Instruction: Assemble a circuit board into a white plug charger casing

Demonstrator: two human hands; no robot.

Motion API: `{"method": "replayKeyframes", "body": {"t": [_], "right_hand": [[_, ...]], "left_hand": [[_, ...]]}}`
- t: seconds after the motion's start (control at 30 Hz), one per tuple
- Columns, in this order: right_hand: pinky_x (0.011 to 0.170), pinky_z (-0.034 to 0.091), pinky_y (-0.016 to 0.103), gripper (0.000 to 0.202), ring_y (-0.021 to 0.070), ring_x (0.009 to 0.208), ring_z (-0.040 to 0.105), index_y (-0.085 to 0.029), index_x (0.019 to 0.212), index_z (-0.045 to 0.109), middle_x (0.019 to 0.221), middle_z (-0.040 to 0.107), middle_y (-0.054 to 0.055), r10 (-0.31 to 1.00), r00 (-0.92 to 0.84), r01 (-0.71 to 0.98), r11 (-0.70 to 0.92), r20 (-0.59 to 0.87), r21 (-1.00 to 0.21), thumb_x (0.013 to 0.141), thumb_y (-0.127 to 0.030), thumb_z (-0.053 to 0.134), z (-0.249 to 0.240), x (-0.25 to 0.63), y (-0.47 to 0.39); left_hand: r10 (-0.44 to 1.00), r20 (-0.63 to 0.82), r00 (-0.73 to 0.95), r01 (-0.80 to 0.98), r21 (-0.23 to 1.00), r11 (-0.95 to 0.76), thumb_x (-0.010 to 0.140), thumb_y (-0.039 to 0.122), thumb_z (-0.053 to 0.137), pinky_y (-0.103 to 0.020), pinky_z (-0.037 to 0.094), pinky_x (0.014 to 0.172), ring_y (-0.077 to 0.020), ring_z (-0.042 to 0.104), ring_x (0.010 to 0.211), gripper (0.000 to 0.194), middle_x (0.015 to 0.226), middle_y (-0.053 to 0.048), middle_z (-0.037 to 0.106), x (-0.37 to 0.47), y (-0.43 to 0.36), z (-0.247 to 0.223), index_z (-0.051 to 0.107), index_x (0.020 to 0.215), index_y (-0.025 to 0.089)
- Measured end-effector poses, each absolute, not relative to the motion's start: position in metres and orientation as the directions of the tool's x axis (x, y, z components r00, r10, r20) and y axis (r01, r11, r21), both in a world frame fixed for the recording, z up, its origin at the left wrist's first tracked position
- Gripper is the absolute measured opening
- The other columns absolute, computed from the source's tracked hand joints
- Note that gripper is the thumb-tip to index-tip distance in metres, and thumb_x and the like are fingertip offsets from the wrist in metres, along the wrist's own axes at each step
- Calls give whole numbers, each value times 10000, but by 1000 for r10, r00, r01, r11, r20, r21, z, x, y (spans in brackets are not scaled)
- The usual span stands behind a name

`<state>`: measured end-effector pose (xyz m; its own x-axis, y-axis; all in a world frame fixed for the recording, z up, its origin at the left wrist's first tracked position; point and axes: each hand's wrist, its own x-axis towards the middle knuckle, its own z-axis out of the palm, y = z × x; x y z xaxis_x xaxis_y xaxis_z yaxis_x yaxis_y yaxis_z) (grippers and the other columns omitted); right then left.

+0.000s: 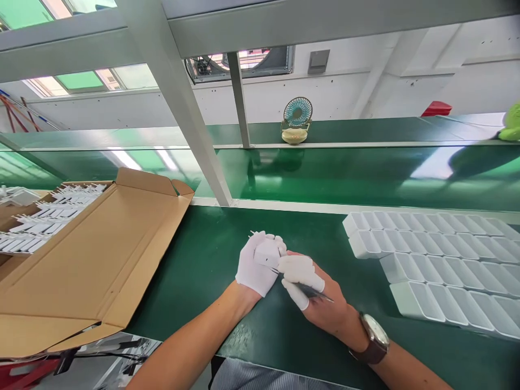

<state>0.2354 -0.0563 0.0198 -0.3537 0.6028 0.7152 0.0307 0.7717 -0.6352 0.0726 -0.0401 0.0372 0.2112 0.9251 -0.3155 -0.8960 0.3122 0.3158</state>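
In a white glove, my left hand (254,271) is closed around a small white plastic piece (267,253) with tiny dark marks on its face. Thin prongs or wires poke out past the fingertips at the top. My right hand (311,284), with white finger cots on some fingers, pinches slim dark metal tweezers (314,292). Their tip touches or nearly touches the white piece near its lower edge. Both hands are just over the green tabletop (195,281). How the left fingers grip the piece underneath is hidden.
On the left lies an open cardboard box (101,244) holding rows of similar white pieces (49,216). White divided trays (422,303) stand at the right. A slanted metal post (190,119) rises behind the hands. A small fan (298,120) sits on the back ledge.
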Motion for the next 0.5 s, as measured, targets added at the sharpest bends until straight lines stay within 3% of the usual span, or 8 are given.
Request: {"method": "replayKeyframes", "body": {"t": [0.5], "right_hand": [[1085,553,553,621,277,1302,601,-265,1429,520,1262,705,89,521,-422,111,842,742,-528,888,30,604,7,238,-50]], "left_hand": [[897,-401,187,-907,280,315,887,313,641,-312,532,736,-177,624,752,196,850,-73,616,80,-39,32,619,797,141]]}}
